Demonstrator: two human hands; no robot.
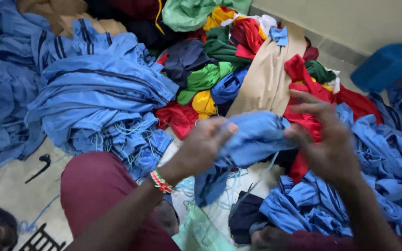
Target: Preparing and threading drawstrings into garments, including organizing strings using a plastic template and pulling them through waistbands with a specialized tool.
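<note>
Between the two raised hands, a piece of light blue cloth (252,139) hangs bunched, its lower end trailing loose threads down toward the floor. On one side the left hand (204,146) grips it, the fingers (219,132) curled tight around the fabric, and a beaded wristband (162,181) in red, white and green circles that wrist. On the other side the right hand (326,144) pinches the cloth's far edge with thumb and lower fingers while the upper fingers spread wide above it. Below the left arm a knee in maroon trousers (96,186) shows. A large heap of blue striped garments (94,88) lies to the left, near the knee, and another blue pile (364,186) sits under the right forearm. Behind the hands lies a mixed heap of red, green and yellow clothes (219,79), with a tan cloth (266,79) draped across it. A dark navy piece (245,216) rests on the pale floor (10,186) just beneath the hanging cloth.
</note>
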